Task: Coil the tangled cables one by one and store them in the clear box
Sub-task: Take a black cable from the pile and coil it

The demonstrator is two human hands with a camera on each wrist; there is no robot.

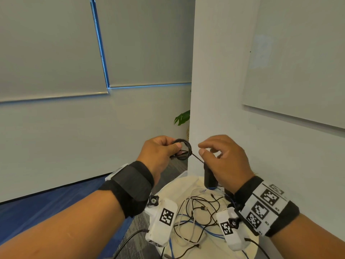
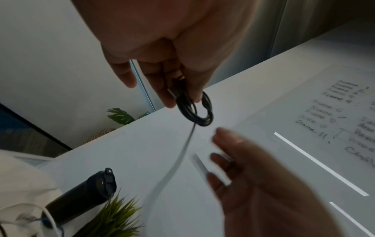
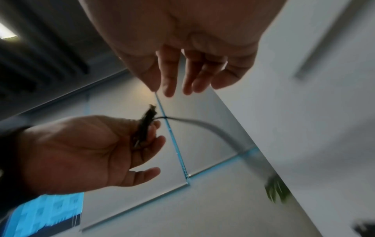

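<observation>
My left hand pinches a small coil of black cable between thumb and fingers, raised above the table. The left wrist view shows the coil hanging from those fingers. From it a loose tail runs down and to the right, passing under my right hand. That hand hovers just right of the coil with relaxed fingers and holds nothing. A tangle of black, white and blue cables lies on the round white table below. I cannot make out the clear box for certain.
A black bottle stands at the table's far side under my right hand, next to a small green plant. A white pillar and a whiteboard are close on the right. Blue carpet lies to the left.
</observation>
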